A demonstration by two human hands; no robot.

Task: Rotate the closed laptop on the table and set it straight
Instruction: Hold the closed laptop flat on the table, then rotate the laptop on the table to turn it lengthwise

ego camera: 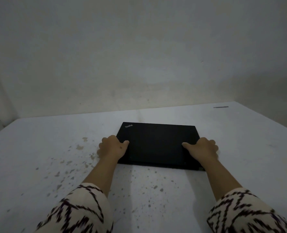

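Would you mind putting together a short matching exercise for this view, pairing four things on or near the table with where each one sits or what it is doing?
Column one:
1. left hand
2. right hand
3. laptop
4. dark strip

Column two:
A. lies closed and flat on the white table, logo at its far left corner
B. grips the laptop's right side, thumb on the lid
C. lies alone near the table's far right edge
D. grips the laptop's left side, thumb on the lid

Pairs: 1-D, 2-B, 3-A, 4-C
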